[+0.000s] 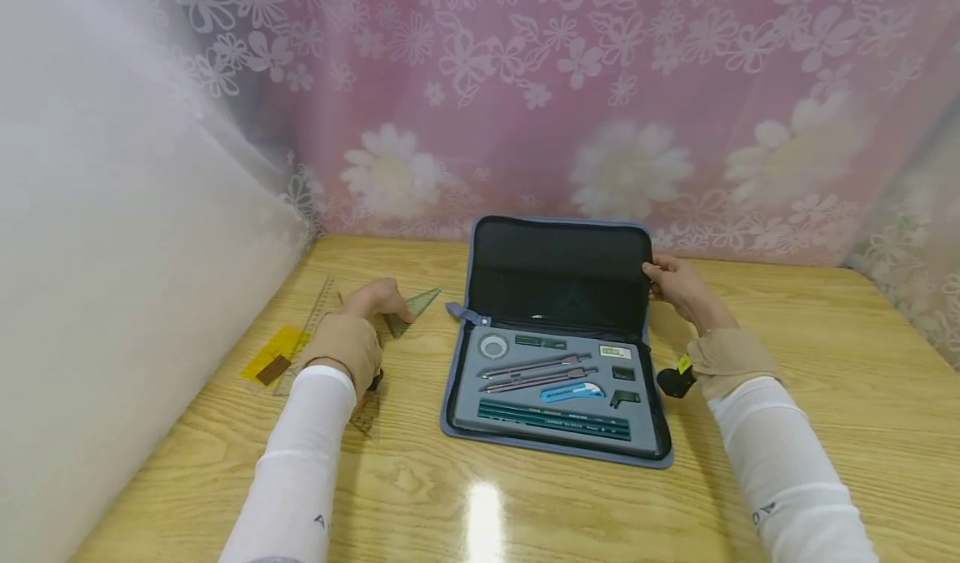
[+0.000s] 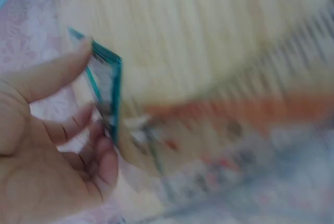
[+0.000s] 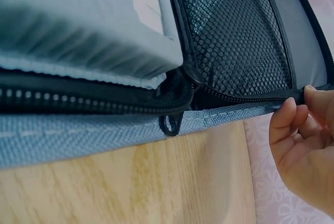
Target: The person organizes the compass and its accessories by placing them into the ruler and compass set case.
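A blue zip case (image 1: 667,460) lies unfolded on the table, its black mesh lid (image 1: 558,271) tilted up at the back. My right hand (image 1: 678,286) pinches the lid's right edge between thumb and fingers; the right wrist view shows the zipper (image 3: 78,101) running to that grip. To the left of the case, my left hand (image 1: 377,298) holds a clear greenish set square (image 1: 422,301) by its edge. In the left wrist view the thumb and fingers of that hand pinch the set square (image 2: 112,70), seen nearly edge-on.
Grey foam (image 1: 465,409) in the case holds drawing compasses (image 1: 536,367), a blue cutter (image 1: 572,391), green pencils (image 1: 555,420), a tape roll (image 1: 492,346) and an eraser (image 1: 615,352). Clear rulers, a yellow sheet (image 1: 277,348) and a brown piece (image 1: 273,370) lie at left. A floral curtain (image 1: 525,113) hangs behind.
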{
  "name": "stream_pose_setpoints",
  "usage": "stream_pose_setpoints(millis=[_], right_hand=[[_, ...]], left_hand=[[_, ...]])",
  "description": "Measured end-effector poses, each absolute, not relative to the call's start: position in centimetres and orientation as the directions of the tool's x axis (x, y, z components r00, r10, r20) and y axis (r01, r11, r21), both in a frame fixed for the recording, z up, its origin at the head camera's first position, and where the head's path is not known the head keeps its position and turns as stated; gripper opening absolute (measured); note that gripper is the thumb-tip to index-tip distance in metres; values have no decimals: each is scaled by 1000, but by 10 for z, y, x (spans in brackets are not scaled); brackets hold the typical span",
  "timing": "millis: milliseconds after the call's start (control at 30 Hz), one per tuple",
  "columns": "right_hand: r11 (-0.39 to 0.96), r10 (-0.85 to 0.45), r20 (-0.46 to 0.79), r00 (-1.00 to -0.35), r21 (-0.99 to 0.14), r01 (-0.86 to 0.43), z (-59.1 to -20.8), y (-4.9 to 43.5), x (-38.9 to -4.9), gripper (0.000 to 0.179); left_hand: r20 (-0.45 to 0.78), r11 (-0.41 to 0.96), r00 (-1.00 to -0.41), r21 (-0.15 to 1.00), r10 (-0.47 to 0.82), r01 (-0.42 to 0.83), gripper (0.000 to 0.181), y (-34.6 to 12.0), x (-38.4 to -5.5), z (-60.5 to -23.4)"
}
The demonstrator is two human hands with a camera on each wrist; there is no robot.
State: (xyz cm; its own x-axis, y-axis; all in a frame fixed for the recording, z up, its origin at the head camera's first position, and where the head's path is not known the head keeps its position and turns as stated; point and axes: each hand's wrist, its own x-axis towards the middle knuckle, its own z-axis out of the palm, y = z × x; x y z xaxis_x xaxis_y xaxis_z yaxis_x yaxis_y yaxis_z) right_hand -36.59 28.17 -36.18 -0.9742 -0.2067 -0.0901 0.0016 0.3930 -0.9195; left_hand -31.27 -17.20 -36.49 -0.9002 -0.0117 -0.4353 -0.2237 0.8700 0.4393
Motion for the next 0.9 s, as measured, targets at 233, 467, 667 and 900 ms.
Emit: stream_pose_setpoints(millis=[233, 467, 667, 900], right_hand=[[394, -195, -83, -977, -919, 0, -364, 280, -365, 45], [389, -212, -50, -976, -920, -37, -361, 283, -364, 45], [371, -186, -57, -981, -929, -17, -359, 281, -362, 47], [290, -193, 15, -981, -954, -71, -372, 285, -369, 43]], left_hand=[[-365, 920, -926, 323, -96, -223, 61, -165, -304, -358], [-394, 947, -914, 244, -101, -210, 72, -163, -300, -352], [-415, 907, -901, 316, -130, -277, 70, -164, -299, -351], [-362, 901, -922, 341, -136, -267, 56, -163, -295, -354]])
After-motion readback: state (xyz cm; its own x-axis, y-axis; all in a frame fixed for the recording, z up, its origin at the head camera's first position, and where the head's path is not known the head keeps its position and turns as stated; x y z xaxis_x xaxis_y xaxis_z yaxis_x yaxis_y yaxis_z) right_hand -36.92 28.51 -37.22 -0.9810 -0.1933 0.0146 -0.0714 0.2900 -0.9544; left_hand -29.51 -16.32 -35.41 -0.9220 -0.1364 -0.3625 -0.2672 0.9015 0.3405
